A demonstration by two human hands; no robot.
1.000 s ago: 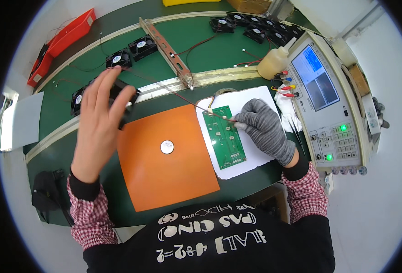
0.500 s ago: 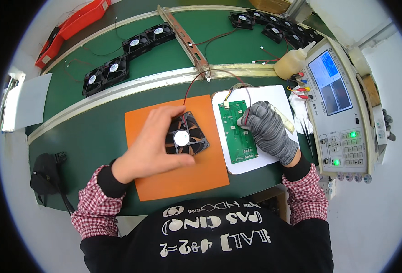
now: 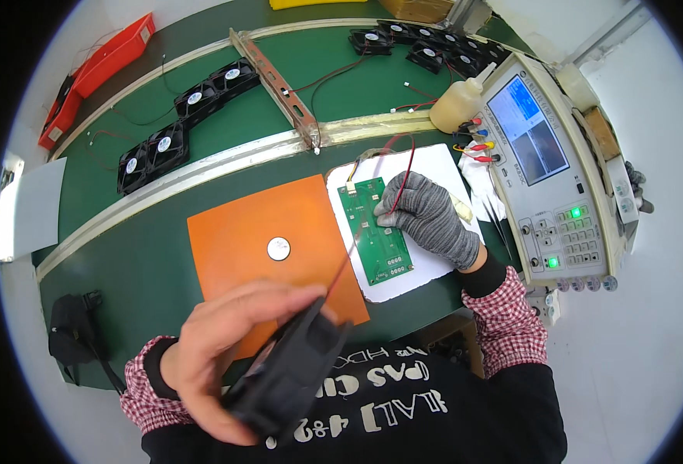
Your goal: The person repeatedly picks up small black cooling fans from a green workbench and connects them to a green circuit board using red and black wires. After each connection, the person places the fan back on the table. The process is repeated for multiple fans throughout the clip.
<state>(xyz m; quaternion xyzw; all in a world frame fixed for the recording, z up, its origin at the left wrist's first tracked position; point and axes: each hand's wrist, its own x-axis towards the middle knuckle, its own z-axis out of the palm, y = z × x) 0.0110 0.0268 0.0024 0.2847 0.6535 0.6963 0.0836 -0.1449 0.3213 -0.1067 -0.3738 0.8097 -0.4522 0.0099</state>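
Observation:
My bare left hand (image 3: 229, 340) grips a square black cooling fan (image 3: 287, 371) by its frame, tilted and raised close to my body; it is slightly blurred. From the fan a thin dark red wire (image 3: 410, 166) runs up to my gloved right hand (image 3: 432, 219) and loops above it. The right fingertips pinch the wire over a green circuit board (image 3: 376, 251); the wire's end is hidden in them. That board lies on a white sheet (image 3: 396, 288). On the orange mat (image 3: 241, 216) to its left sits a round white disc (image 3: 278, 249).
A test instrument (image 3: 562, 185) with a lit screen stands at right, with coloured clips, tweezers (image 3: 498, 224) and a plastic bottle (image 3: 456, 104) beside it. Several black fans (image 3: 194, 99) lie beyond the metal rail (image 3: 202, 166). A black pouch (image 3: 75, 329) rests at left, red bins (image 3: 113, 58) far left.
My left hand has taken hold of the fan and lifted it off the orange mat toward my body. The white disc now shows there. The right hand stays over the board, pinching the wire.

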